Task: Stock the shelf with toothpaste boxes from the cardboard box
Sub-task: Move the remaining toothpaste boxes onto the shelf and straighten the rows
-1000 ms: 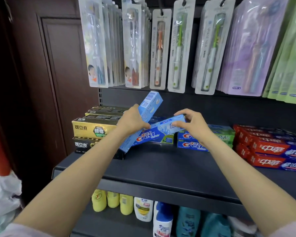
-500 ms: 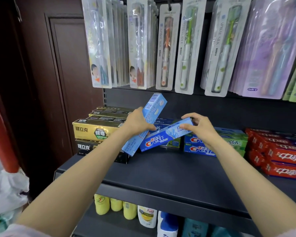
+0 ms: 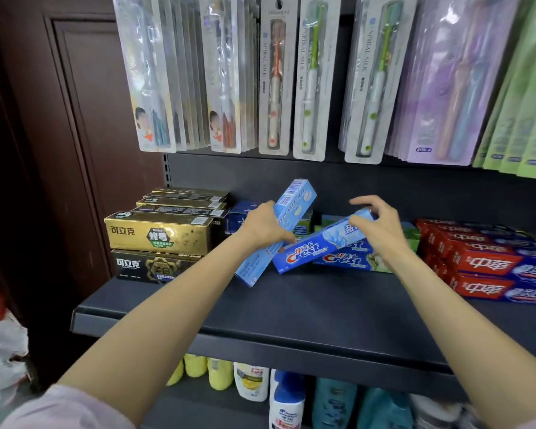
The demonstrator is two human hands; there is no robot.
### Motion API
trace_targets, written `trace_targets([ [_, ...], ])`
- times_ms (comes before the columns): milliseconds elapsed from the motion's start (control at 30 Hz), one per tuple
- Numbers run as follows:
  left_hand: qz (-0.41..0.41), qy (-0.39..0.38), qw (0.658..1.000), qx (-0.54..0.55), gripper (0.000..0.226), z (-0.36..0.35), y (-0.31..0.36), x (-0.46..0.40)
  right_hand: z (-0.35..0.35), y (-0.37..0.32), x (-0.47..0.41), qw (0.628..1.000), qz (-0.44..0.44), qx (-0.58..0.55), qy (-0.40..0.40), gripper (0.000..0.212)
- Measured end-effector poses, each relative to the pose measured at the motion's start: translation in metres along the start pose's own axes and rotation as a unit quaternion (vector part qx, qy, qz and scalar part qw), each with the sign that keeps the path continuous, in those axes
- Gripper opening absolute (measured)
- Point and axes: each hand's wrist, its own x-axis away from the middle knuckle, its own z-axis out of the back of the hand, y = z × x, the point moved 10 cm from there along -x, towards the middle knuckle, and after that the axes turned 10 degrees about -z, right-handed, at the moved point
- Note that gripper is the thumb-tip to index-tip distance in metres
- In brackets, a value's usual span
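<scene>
My left hand (image 3: 265,226) grips a light blue toothpaste box (image 3: 294,202) around its middle. The box stands tilted, its lower end near the dark shelf (image 3: 291,320). A blue Crest box (image 3: 316,249) lies slanted beside it, left end on the shelf, right end raised over a stack of Crest boxes (image 3: 347,261). My right hand (image 3: 376,226) hovers over that raised end with its fingers spread and lifted; only the thumb touches the box. The cardboard box is out of view.
Gold and black toothpaste boxes (image 3: 158,233) are stacked at the shelf's left, red ones (image 3: 492,264) at its right. Toothbrush packs (image 3: 276,82) hang above. Bottles (image 3: 251,382) stand on the shelf below. A dark brown panel (image 3: 75,119) is at the left.
My right hand has loosened its pinch on the Crest box's right end and its fingers have lifted. The Crest box has settled lower. My left hand keeps its hold on the light blue box.
</scene>
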Motion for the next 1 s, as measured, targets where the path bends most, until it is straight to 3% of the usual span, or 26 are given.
trace_targets([
  [200,-0.005,-0.055,0.998,-0.003,0.052,-0.041,0.014,-0.005,0.036,0.007,0.0,0.993,0.031,0.109,-0.022,0.033],
  [267,-0.007,-0.073,0.997,-0.001,0.053,-0.056,0.022,-0.006,0.051,0.018,-0.002,0.984,0.022,0.175,0.01,0.032],
  [333,-0.01,-0.089,0.996,0.004,0.052,-0.068,0.027,-0.007,0.052,0.029,0.0,0.944,0.038,0.325,0.039,0.032],
  [400,-0.012,-0.104,0.994,0.017,0.047,-0.08,0.03,-0.007,0.032,0.046,0.008,0.899,0.065,0.433,-0.009,0.03],
  [467,-0.02,-0.111,0.993,0.018,0.046,-0.087,0.033,-0.006,0.012,0.064,0.019,0.871,0.071,0.482,-0.066,0.031],
  [533,-0.027,-0.112,0.993,0.024,0.05,-0.088,0.033,-0.006,0.009,0.068,0.023,0.864,0.073,0.493,-0.067,0.031],
  [600,-0.029,-0.114,0.992,0.052,0.053,-0.087,0.032,-0.006,0.01,0.06,0.02,0.89,0.06,0.449,-0.054,0.029],
  [700,-0.033,-0.116,0.992,0.031,0.058,-0.083,0.035,-0.007,0.008,0.045,0.022,0.979,-0.05,0.175,-0.088,0.024],
  [733,-0.041,-0.131,0.991,0.002,0.057,-0.085,0.038,-0.007,0.0,0.042,0.026,0.984,-0.096,0.084,-0.122,0.027],
  [800,-0.067,-0.164,0.982,-0.061,0.051,-0.091,0.049,-0.005,-0.015,0.036,0.033,0.975,-0.152,0.012,-0.161,0.038],
  [867,-0.101,-0.178,0.975,-0.083,0.049,-0.093,0.061,-0.003,-0.015,0.032,0.031,0.971,-0.179,-0.058,-0.146,0.039],
  [1000,-0.104,-0.194,0.975,-0.008,0.07,-0.075,0.059,0.004,0.002,0.032,0.026,0.95,-0.196,-0.216,-0.114,0.024],
])
